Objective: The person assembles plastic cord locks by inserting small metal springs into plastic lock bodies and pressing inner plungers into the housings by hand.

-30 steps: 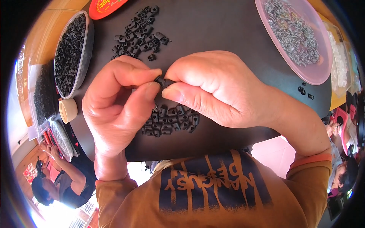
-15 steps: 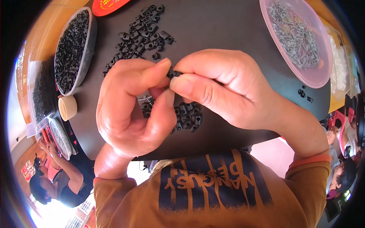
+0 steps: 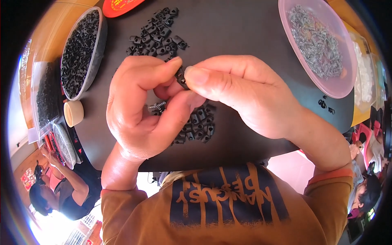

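At the middle of the table, a small black plastic cord lock part (image 3: 181, 78) is pinched between my two hands. My left hand (image 3: 132, 102) grips it with curled fingers and keeps a few small metal springs (image 3: 157, 107) in its hollow. Thumb and forefinger of my right hand (image 3: 253, 92) press on the same part from the right; my fingers hide some of it. Under and beside my left hand lies a group of similar black parts (image 3: 200, 124). A larger loose heap of black parts (image 3: 157, 34) is spread beyond it.
An oval tub of small black pieces (image 3: 101, 45) stands at left, near a beige ring-shaped roll (image 3: 73, 113). A pink oval tub (image 3: 341, 83) of springs sits at right. Below it are several tiny black pieces (image 3: 323, 103). A red dish (image 3: 120, 7) is at the far edge. Other people sit at both sides.
The black part has turned and shows more between my fingertips. My left hand has shifted slightly right, and the right thumb has moved up a little along the part.
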{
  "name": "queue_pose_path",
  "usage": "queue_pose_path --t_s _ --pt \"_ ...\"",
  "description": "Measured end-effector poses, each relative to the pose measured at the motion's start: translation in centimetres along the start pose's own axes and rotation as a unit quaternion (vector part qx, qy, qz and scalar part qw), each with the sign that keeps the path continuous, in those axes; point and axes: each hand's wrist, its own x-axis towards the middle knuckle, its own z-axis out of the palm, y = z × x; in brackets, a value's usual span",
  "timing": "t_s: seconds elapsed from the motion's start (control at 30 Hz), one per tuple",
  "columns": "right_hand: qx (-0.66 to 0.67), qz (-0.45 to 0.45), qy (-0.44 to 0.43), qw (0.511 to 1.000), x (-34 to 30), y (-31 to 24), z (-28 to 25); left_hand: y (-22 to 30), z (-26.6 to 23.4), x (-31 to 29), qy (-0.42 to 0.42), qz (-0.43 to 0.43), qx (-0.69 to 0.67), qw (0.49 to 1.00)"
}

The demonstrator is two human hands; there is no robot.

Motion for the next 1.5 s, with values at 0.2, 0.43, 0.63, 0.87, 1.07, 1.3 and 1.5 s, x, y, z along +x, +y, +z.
queue_pose_path --t_s 0.2,0.43,0.63,0.87,1.07,1.3,1.5 --pt "-0.007 -0.02 -0.027 0.999 0.0 0.2 -0.1 -0.3 0.2 -0.1 0.031 0.045 0.01 0.998" --pt "0.02 -0.058 -0.063 0.996 -0.1 0.3 -0.1 -0.3 0.3 -0.2 0.035 0.139 0.065 0.988" --pt "-0.006 -0.085 -0.061 0.995 0.3 0.4 -0.6 -0.4 0.2 0.2 0.031 0.07 0.007 0.997" --pt "-0.056 -0.075 -0.043 0.995 0.6 0.4 -0.1 -0.4 -0.3 0.8 0.009 0.186 0.129 0.974" --pt "-0.05 -0.062 -0.043 0.996 1.5 1.5 -1.1 -0.9 0.2 0.3 -0.007 0.046 0.071 0.996" --pt "-0.115 -0.122 0.073 0.983 1.5 0.4 -2.3 0.7 -0.8 8.0 0.028 -0.172 -0.047 0.984" --pt "-0.134 -0.148 0.074 0.977 2.3 0.3 -1.8 -3.7 -0.6 19.1 0.038 -0.131 -0.089 0.987"
